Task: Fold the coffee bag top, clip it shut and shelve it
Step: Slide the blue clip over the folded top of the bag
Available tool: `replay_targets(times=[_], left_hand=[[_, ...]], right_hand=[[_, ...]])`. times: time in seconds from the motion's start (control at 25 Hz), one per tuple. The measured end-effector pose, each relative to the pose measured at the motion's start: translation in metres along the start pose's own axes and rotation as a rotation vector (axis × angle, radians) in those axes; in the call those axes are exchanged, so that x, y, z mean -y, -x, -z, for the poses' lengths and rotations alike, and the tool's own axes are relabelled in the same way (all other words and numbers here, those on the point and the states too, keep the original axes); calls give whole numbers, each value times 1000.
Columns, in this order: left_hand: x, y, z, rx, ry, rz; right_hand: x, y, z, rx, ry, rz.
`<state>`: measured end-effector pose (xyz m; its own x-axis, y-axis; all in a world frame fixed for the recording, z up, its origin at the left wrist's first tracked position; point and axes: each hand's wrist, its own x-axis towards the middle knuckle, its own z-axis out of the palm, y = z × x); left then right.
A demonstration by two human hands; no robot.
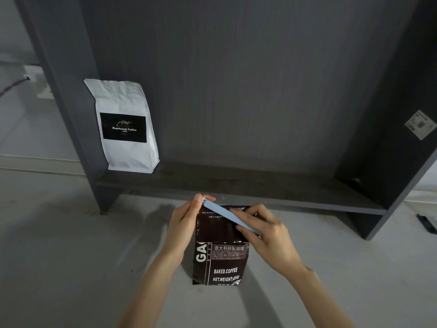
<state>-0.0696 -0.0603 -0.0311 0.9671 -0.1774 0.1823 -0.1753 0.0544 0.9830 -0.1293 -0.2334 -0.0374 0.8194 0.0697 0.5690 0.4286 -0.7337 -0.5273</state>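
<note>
Dark coffee bag (220, 254) upright on the pale floor (71, 256), top folded over; left hand (186, 223) pinches the upper left corner and one end of the pale blue clip (227, 215), right hand (264, 235) curls closed on the clip's other end. Clip lies slantwise across the fold; whether it bites the bag, cannot tell. Just beyond the grip the grey shelf (260, 185) lies bare rightward, a white coffee bag (125, 126) at its left end.

A pale grey concrete-looking floor (71, 256) carries a dark grey wooden shelf unit (236, 181) and a dark brown foil coffee bag (220, 263) standing upright just in front of it. On the unit's low shelf board, at its left end, stands a white paper coffee pouch with a black label (125, 129)
</note>
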Motion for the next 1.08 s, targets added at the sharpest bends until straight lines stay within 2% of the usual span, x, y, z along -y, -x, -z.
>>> replay_targets(times=[0.2, 0.48, 0.8, 1.08], left_hand=[[2, -5, 1, 2, 42, 49], [8, -9, 2, -68, -54, 16], [11, -9, 4, -45, -109, -50], [11, -11, 4, -75, -139, -69]], right_hand=[[5, -1, -1, 17, -67, 23], [-4, 12, 10, -17, -197, -151], [-8, 22, 26, 108, -489, -346], [2, 18, 38, 234, -581, -343]])
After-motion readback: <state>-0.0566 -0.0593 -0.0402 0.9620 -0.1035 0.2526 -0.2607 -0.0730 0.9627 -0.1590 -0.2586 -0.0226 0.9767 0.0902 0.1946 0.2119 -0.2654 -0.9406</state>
